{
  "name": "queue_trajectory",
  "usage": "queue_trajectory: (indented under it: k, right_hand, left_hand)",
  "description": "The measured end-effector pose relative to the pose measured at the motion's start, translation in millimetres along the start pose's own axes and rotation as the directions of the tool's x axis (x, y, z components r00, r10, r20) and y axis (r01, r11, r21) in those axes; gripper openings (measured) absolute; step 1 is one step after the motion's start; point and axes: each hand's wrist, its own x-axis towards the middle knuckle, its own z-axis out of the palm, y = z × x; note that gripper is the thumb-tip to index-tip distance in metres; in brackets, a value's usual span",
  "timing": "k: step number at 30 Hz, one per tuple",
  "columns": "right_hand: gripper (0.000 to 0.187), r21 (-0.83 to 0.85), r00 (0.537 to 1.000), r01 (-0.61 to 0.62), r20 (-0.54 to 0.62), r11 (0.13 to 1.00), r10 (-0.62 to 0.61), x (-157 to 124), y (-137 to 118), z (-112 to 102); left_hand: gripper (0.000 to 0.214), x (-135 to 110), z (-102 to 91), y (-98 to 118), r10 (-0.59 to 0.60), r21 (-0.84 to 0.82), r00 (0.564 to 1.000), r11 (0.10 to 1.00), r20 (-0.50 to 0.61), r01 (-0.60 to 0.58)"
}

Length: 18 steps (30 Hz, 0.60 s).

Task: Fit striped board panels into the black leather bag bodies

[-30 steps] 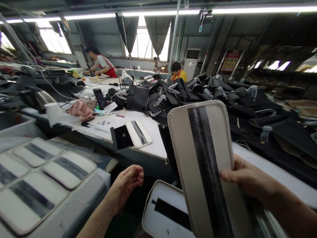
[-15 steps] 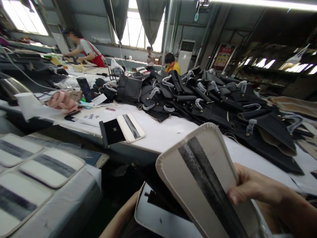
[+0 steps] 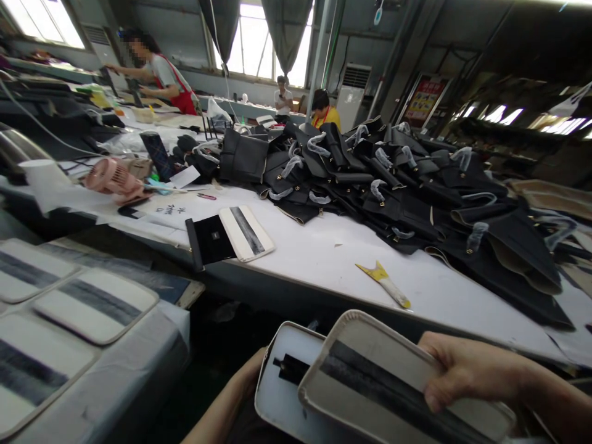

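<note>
My right hand (image 3: 462, 370) grips the upper edge of a beige rounded panel with a dark stripe (image 3: 356, 364), thumb on its face and the other fingers behind. This panel lies tilted over a bluish-white rounded panel (image 3: 282, 407), covering its right part. A black strip (image 3: 294, 369) shows on the bluish-white panel's face. At that lower panel's left edge is my left hand (image 3: 253, 374), closed around its side; most of its fingers are hidden. Both panels are low in view, in front of the table's near edge.
Black bag pieces (image 3: 342, 166) are heaped on the white table (image 3: 314, 246). A yellow-ended tool (image 3: 383, 283), an open black-lined piece (image 3: 213, 239) and a pink fan (image 3: 113, 179) lie there too. Striped panels (image 3: 99, 305) cover a stand at left. Several people work behind.
My right hand has lowered the striped panel and turned it flatter over the bluish-white one. The yellow-ended tool on the table, hidden before, now shows. My left hand stays at its panel.
</note>
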Motion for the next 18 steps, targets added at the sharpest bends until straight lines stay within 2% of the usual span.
queue_trajectory:
  k: [4, 7, 11, 15, 16, 18]
  right_hand:
    - [0.038, 0.001, 1.0, -0.026, -0.005, 1.0, 0.026, 4, 0, -7]
    - [0.036, -0.039, 0.999, -0.02, 0.026, 0.999, 0.021, 21, -8, -4]
    - [0.037, -0.118, 0.997, -0.012, 0.077, 0.993, 0.021, 66, -12, 5]
    - [0.05, -0.147, 0.981, -0.094, 0.155, 0.985, 0.116, 111, -3, 12]
    - [0.049, -0.174, 0.985, -0.1, 0.12, 0.98, 0.122, 117, 0, 14]
    - [0.042, -0.294, 0.994, -0.105, -0.049, 0.95, 0.095, 119, 3, 22]
  left_hand:
    - [0.031, -1, 1.7, 0, -0.019, 0.032, 0.999, 0.999, -0.049, 0.02]
    - [0.029, 1, 1.8, 0, -0.022, 0.043, 0.998, 0.999, -0.063, 0.024]
    - [0.03, 6, 0.8, -1, -0.012, 0.049, 0.999, 0.999, -0.047, 0.015]
    - [0.035, 11, -0.2, -5, 0.017, 0.024, 1.0, 1.0, -0.02, -0.016]
    - [0.036, 12, -0.7, -6, 0.026, 0.013, 1.0, 1.0, -0.014, -0.026]
    - [0.036, 15, -2.6, -9, 0.049, -0.021, 0.999, 0.999, -0.008, -0.049]
